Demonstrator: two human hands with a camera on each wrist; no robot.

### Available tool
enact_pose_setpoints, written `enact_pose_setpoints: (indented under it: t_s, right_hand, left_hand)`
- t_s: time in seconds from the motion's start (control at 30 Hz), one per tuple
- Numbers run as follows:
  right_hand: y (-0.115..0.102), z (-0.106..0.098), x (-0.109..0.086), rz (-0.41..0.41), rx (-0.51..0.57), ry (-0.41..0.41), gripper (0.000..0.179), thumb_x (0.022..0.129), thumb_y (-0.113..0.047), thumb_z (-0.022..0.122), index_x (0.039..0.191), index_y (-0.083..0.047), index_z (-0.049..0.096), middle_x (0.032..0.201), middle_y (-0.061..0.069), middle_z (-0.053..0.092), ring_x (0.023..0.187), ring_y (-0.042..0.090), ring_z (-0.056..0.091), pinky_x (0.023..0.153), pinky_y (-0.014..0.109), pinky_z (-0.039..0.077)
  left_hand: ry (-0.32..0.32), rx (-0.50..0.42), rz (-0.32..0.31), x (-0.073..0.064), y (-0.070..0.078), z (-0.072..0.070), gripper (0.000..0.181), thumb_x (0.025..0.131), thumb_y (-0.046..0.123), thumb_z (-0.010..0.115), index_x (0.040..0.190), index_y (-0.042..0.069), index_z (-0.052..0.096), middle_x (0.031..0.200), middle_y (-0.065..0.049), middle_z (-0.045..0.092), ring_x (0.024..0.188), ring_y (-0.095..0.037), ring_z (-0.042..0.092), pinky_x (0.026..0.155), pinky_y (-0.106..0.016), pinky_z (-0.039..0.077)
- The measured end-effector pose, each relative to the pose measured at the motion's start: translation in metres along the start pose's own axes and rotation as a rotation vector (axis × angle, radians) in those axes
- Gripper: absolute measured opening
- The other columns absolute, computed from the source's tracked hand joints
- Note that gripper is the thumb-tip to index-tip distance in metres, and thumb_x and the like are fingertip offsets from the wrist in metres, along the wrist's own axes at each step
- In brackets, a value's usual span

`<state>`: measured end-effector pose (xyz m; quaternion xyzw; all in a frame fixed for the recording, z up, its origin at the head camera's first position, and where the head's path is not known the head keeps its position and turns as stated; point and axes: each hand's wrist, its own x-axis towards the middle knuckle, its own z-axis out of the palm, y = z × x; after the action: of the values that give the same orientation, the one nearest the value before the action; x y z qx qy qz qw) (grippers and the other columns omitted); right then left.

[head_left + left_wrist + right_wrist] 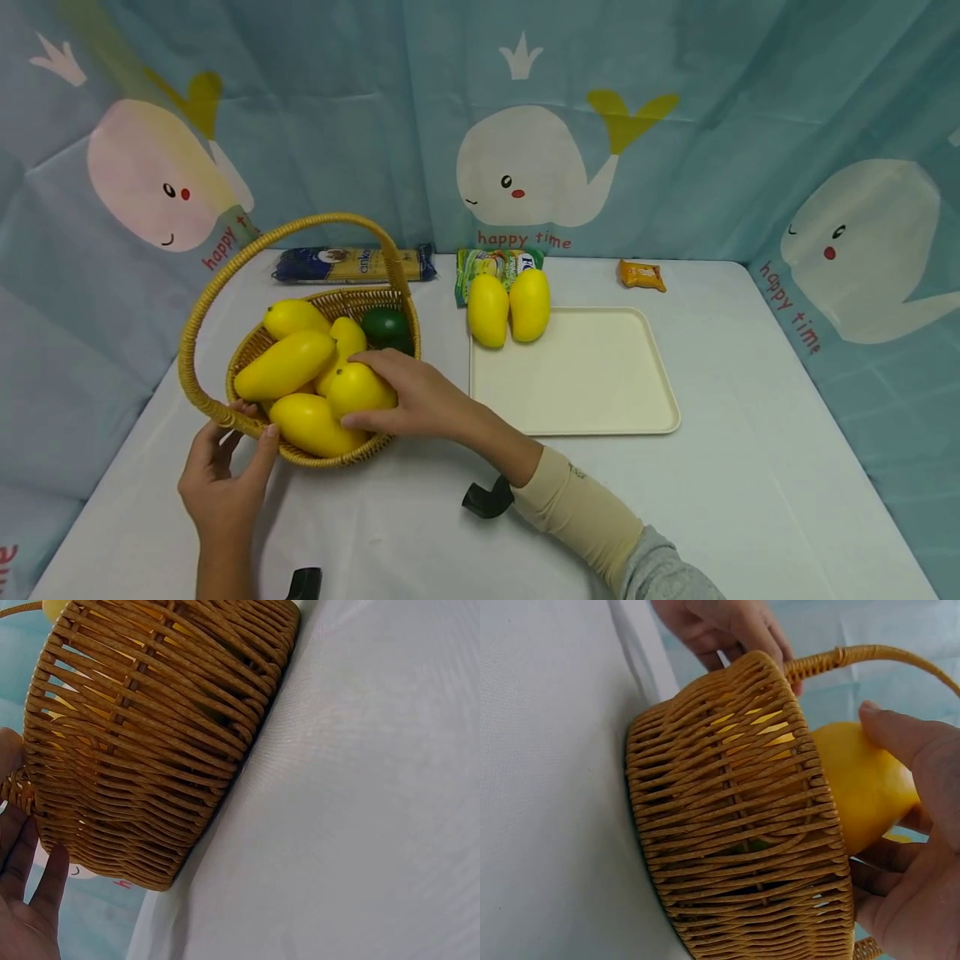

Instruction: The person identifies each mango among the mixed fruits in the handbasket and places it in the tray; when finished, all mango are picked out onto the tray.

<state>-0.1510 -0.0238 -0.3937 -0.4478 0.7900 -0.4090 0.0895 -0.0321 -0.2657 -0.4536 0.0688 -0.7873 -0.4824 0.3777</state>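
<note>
A wicker basket (pixel 352 454) with a tall hooped handle (pixel 296 225) holds several yellow mangoes (pixel 285 364) and a dark green fruit (pixel 386 327). My left hand (pixel 225 483) grips the basket at its near left, thumb and fingers around the rim where the handle joins. My right hand (pixel 412 396) reaches over the right side of the rim and holds a yellow mango (pixel 360 390) between thumb and fingers. In the right wrist view that mango (pixel 862 787) shows above the basket's rim, against the palm side of the hand.
Right of the basket lies a cream tray (pixel 577 375), with two mangoes (pixel 528 306) at its back left corner. Behind are a green packet (pixel 468 267), a blue-and-yellow pasta pack (pixel 345 265) and a small orange packet (pixel 641 275). A patterned curtain (pixel 337 150) borders the table.
</note>
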Motion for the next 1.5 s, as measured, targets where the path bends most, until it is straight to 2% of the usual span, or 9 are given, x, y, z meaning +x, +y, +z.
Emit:
enact_pose_setpoints:
  t_s: [0.17, 0.3, 0.47, 0.63, 0.93, 1.1, 1.27, 1.5]
  right_hand:
    - [-0.001, -0.002, 0.0, -0.003, 0.024, 0.033, 0.067, 0.091, -0.045, 0.072, 0.144, -0.013, 0.048, 0.136, -0.002, 0.055, 0.111, 0.003, 0.05, 0.093, 0.011, 0.045]
    - [-0.001, -0.003, 0.001, -0.003, 0.019, 0.026, 0.067, 0.091, -0.043, 0.073, 0.145, -0.012, 0.048, 0.137, -0.001, 0.055, 0.112, 0.004, 0.05, 0.095, 0.012, 0.044]
    - [-0.001, -0.005, 0.002, -0.032, -0.048, -0.055, 0.072, 0.091, -0.041, 0.074, 0.149, -0.01, 0.045, 0.138, 0.0, 0.056, 0.114, 0.007, 0.049, 0.097, 0.013, 0.042]
    - [-0.001, -0.005, 0.001, -0.07, -0.146, -0.145, 0.071, 0.09, -0.036, 0.076, 0.149, -0.01, 0.045, 0.144, -0.001, 0.054, 0.125, 0.008, 0.046, 0.107, 0.014, 0.032]
    - [-0.006, -0.011, -0.001, -0.061, -0.098, -0.226, 0.067, 0.09, -0.012, 0.077, 0.149, -0.011, 0.046, 0.145, 0.001, 0.053, 0.131, 0.009, 0.044, 0.111, 0.015, 0.03]
    - [-0.007, -0.014, -0.001, -0.04, -0.084, -0.223, 0.063, 0.092, -0.013, 0.074, 0.148, -0.01, 0.047, 0.146, 0.002, 0.052, 0.133, 0.009, 0.044, 0.112, 0.016, 0.03]
    - [-0.005, -0.013, 0.0, -0.062, -0.07, -0.197, 0.061, 0.093, -0.019, 0.074, 0.147, -0.009, 0.048, 0.143, 0.002, 0.054, 0.129, 0.008, 0.045, 0.11, 0.015, 0.032]
    - [-0.001, -0.013, -0.001, -0.076, 0.029, -0.133, 0.063, 0.093, -0.021, 0.074, 0.147, -0.008, 0.046, 0.144, 0.003, 0.051, 0.127, 0.005, 0.045, 0.108, 0.014, 0.035]
  left_hand:
    - [0.0, -0.001, 0.021, 0.001, -0.002, 0.0, 0.052, 0.081, -0.01, 0.075, 0.131, -0.003, 0.061, 0.122, -0.019, 0.064, 0.114, -0.022, 0.061, 0.102, -0.025, 0.049]
    - [-0.008, 0.004, 0.021, 0.0, -0.002, 0.0, 0.053, 0.081, -0.01, 0.075, 0.132, -0.004, 0.061, 0.122, -0.02, 0.064, 0.115, -0.022, 0.06, 0.102, -0.025, 0.048]
    - [-0.004, 0.006, -0.004, 0.0, -0.002, 0.0, 0.053, 0.081, -0.01, 0.075, 0.132, -0.003, 0.061, 0.123, -0.017, 0.065, 0.115, -0.022, 0.06, 0.102, -0.025, 0.048]
    - [0.004, 0.005, -0.011, 0.0, -0.002, 0.0, 0.053, 0.081, -0.01, 0.076, 0.131, -0.002, 0.062, 0.123, -0.017, 0.065, 0.115, -0.022, 0.06, 0.102, -0.025, 0.049]
    - [0.01, 0.006, -0.017, 0.0, -0.002, 0.0, 0.052, 0.081, -0.01, 0.075, 0.131, -0.002, 0.062, 0.122, -0.017, 0.065, 0.114, -0.022, 0.06, 0.1, -0.024, 0.049]
    - [0.004, 0.017, -0.013, 0.0, -0.001, 0.0, 0.052, 0.082, -0.009, 0.075, 0.131, -0.002, 0.062, 0.122, -0.017, 0.065, 0.115, -0.021, 0.06, 0.101, -0.023, 0.049]
    - [0.01, 0.01, -0.015, 0.0, -0.001, 0.0, 0.052, 0.081, -0.01, 0.075, 0.131, -0.002, 0.062, 0.122, -0.017, 0.065, 0.115, -0.021, 0.06, 0.1, -0.023, 0.049]
    - [0.001, 0.005, -0.014, 0.0, -0.001, 0.0, 0.053, 0.081, -0.01, 0.075, 0.131, -0.003, 0.061, 0.122, -0.018, 0.064, 0.115, -0.021, 0.06, 0.1, -0.023, 0.049]
